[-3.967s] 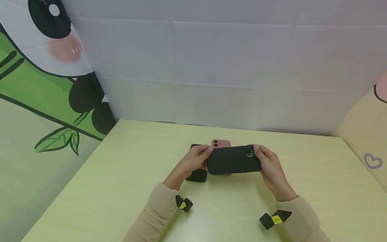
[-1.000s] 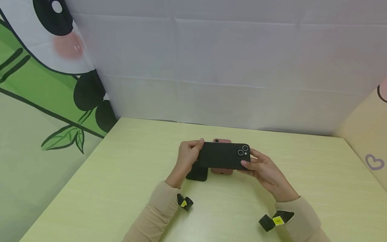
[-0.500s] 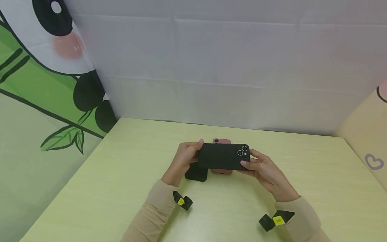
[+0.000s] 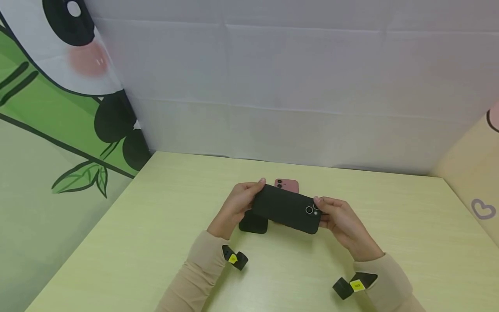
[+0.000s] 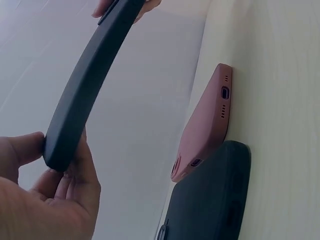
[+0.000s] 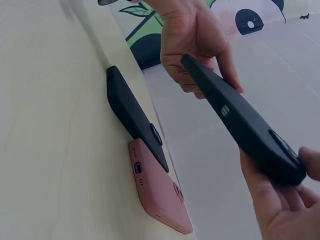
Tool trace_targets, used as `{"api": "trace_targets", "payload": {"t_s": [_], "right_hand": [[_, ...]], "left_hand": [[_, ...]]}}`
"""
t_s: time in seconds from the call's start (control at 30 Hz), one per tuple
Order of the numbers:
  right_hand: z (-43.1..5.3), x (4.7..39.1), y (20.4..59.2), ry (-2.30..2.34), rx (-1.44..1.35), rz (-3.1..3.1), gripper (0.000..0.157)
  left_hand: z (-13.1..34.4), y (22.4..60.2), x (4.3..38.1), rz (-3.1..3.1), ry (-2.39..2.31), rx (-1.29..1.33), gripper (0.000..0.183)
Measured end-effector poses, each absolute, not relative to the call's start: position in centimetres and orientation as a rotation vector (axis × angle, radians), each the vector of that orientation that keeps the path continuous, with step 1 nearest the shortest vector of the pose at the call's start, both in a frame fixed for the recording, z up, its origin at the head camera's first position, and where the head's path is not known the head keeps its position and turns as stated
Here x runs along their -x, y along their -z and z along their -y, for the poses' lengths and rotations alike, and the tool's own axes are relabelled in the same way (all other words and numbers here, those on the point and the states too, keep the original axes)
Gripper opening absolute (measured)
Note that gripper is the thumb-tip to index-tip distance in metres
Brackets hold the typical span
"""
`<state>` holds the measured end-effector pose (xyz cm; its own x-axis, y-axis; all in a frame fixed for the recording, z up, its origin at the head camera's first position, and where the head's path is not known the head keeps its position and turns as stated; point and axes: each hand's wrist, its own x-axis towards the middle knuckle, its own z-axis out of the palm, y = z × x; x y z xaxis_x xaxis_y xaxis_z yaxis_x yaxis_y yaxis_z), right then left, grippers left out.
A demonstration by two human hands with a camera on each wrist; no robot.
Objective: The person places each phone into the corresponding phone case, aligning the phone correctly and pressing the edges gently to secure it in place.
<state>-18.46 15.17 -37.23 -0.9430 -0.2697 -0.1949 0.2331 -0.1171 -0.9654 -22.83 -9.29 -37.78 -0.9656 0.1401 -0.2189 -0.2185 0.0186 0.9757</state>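
Note:
Both hands hold a black phone lengthwise above the table, its camera side up and its right end tilted lower. My left hand pinches the left end between thumb and fingers. At the other end, my right hand grips the corner by the camera lenses, thumb on top and fingers beneath. Under the held phone, a pink phone and another black phone lie side by side, both partly hidden in the head view. In the left wrist view the pink phone shows its charging port.
The pale yellow table reaches back to a light grey wall sheet. A cartoon-printed panel stands at the left, a cream one at the right. Each sleeve carries a small black wrist camera.
The held phone's right end has dropped, tilting it and uncovering more of the pink phone's top. My right thumb has shifted from the lower corner to the upper corner beside the lenses.

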Motion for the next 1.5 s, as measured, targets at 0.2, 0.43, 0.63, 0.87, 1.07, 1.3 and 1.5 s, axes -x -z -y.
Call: {"api": "trace_targets", "payload": {"t_s": [0.2,0.43,0.63,0.87,1.07,1.3,1.5], "right_hand": [[-15.0,18.4,37.2,2.271,-0.155,-1.716,0.022],[-15.0,18.1,37.1,2.447,-0.237,-1.558,0.022],[-14.9,17.7,37.2,2.517,-0.253,-1.462,0.018],[-14.4,17.2,37.1,2.374,-0.091,-1.612,0.014],[-14.3,17.0,37.3,2.159,0.075,-1.761,0.016],[-13.9,16.9,37.5,1.972,0.170,-1.892,0.016],[-13.6,16.8,37.6,1.915,0.173,-1.954,0.018]], "left_hand": [[9.2,37.8,22.9,-1.959,-2.045,-0.001,0.040],[9.0,37.7,22.8,-1.889,-2.053,-0.020,0.035],[8.4,38.1,22.4,-1.897,-2.151,0.050,0.035],[8.3,38.3,22.1,-1.960,-2.254,0.184,0.032],[8.8,38.0,21.9,-1.939,-2.294,0.240,0.030],[8.7,37.9,21.8,-1.963,-2.244,0.227,0.026],[8.1,38.0,21.5,-1.990,-2.138,0.157,0.031]]}}
